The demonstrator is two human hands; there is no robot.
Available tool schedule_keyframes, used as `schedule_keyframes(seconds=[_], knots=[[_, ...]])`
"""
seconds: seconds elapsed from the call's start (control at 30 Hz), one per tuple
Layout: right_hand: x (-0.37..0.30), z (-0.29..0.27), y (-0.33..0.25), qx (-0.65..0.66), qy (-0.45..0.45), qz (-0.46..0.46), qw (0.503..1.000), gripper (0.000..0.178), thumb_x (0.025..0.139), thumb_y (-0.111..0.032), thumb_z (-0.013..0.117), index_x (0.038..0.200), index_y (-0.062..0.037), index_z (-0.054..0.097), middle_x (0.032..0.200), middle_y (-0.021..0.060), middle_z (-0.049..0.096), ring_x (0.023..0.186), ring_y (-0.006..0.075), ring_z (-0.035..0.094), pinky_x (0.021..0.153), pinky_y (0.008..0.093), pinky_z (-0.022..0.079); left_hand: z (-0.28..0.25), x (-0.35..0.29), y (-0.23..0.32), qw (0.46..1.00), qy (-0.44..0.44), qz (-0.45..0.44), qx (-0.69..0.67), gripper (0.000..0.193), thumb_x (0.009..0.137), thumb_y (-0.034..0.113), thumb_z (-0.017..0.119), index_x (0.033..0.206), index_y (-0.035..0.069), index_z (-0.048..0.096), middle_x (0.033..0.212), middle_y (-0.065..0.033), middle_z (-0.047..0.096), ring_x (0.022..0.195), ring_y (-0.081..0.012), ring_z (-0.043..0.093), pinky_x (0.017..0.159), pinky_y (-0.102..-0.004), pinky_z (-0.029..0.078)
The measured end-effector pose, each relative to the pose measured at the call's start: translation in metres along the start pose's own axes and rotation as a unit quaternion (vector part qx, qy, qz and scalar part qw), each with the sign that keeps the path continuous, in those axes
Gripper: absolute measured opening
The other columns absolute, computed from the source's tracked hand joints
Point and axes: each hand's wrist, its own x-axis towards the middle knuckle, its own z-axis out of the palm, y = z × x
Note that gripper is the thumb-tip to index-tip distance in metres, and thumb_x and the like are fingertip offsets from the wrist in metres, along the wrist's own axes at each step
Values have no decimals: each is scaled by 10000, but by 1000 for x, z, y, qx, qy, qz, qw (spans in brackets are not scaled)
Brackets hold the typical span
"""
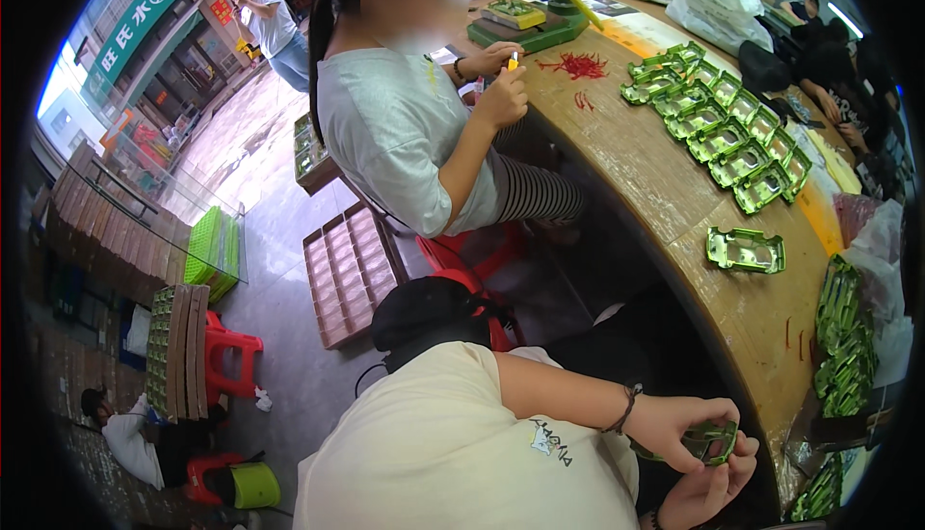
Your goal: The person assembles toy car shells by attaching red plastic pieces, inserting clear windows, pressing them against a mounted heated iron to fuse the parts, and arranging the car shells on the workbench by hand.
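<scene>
Street side open at 10 o'clock from mid-view: sunlit pavement [217, 149], green shop sign [145, 12] on the building [72, 87] across. Most daylight here comes from that end. Floor [287, 337] smooth, grey, 7 to 9. Long wooden bench [655, 198], scuffed top, runs 1 to 4. Light tube [846, 23] lit at 2. Red plastic stool [234, 357] at 8. Green crates [212, 249] and stacked brown boards [116, 231] near me at 9, dimmer there.

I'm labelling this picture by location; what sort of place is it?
Probably a small assembly workshop: rows of matching green shells lie on a long workbench, and a brown tray divided into compartments is nearby.
</scene>
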Motion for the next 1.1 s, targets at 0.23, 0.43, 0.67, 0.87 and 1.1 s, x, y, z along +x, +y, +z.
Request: schedule_keyframes(seconds=[0.23, 0.43, 0.67, 0.87, 1.1], knots=[[-5, 0, 12, 132, 24, 67, 989, 105, 882, -84, 594, 954, -48, 527, 1151, 75, 488, 1130, 227, 511, 985, 371, 432, 2, -3, 6, 999, 34, -34, 21, 570, 764, 121, 722, 1222, 36, 392, 1002, -92, 588, 952, -185, 582, 862, -303, 478], [-10, -10, 21, 156, 38, 112, 981, 119, 872, -112, 621, 933, -66, 530, 1125, 44, 447, 1057, 192, 509, 948, 344, 428, 0, -1, 5, 997, 19, -56, 53, 551, 769, 151, 751, 1181, 31, 406, 980, -85, 598, 923, -182, 597, 835, -308, 492], [-5, -8, 15, 90, 3, 101, 991, 175, 904, -162, 640, 985, -50, 532, 1126, 53, 451, 950, 148, 506, 848, 287, 424, -1, -2, -2, 998, -2, -59, 32, 516, 793, 162, 749, 1163, 28, 414, 973, -91, 600, 917, -191, 595, 820, -318, 492], [-10, -3, 14, -20, 30, 47, 998, 171, 947, -180, 625, 979, -52, 515, 1119, 56, 460, 872, 121, 491, 782, 250, 411, -2, -4, -9, 995, -14, -96, 16, 513, 806, 155, 736, 1188, 27, 418, 1008, -81, 596, 941, -184, 576, 831, -315, 478], [-13, -7, 20, -72, 15, 30, 997, 231, 958, -243, 645, 960, -63, 501, 1070, 55, 465, 843, 103, 478, 728, 230, 401, -6, -8, -10, 996, -32, -78, 38, 544, 799, 164, 736, 1225, 36, 422, 1021, -85, 589, 948, -201, 573, 831, -324, 473]])
